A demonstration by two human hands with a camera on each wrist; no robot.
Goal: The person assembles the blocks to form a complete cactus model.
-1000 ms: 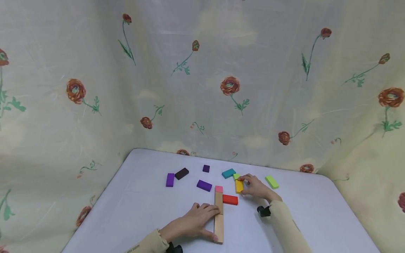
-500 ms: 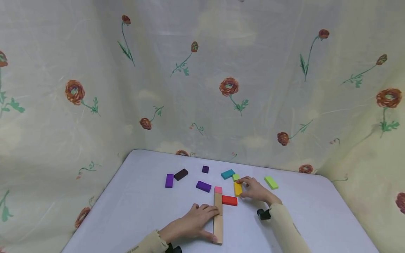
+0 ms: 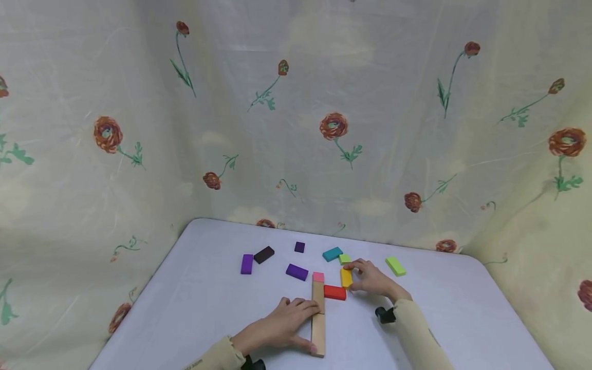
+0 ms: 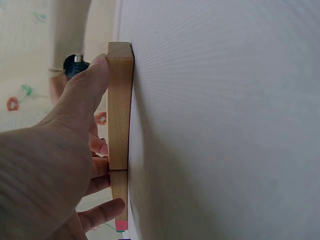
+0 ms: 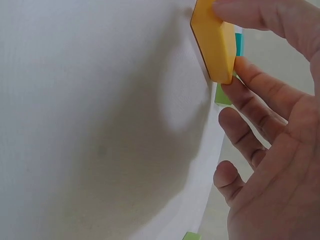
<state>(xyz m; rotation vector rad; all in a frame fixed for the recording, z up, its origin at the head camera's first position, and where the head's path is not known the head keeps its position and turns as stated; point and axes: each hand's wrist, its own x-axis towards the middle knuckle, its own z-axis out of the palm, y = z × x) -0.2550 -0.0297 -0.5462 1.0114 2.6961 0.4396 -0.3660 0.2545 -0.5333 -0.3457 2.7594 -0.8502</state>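
Observation:
My right hand [image 3: 372, 280] pinches a yellow block [image 3: 346, 278] lengthwise, thumb at its near end and fingertips at its far end. In the right wrist view this yellow block [image 5: 215, 45] lies low over the table, ring and little fingers loose. Two plain wooden blocks [image 3: 318, 334] lie end to end in a line, capped by a pink block [image 3: 318, 277]. My left hand [image 3: 287, 324] rests along them, thumb on the near block and fingers around the joint. A red block [image 3: 335, 292] sits against the line's right side, its right end close to the yellow block.
Beyond the yellow block are a small light green block [image 3: 344, 259] and a teal block [image 3: 332, 254]. Another light green block [image 3: 395, 266] lies to the right. Purple blocks [image 3: 297, 272] and a dark brown block [image 3: 264, 255] lie left. A floral curtain [image 3: 296, 128] surrounds the table.
My right hand has drawn the yellow block slightly nearer, away from the small light green block and up to the red block's end. The left hand stays in place.

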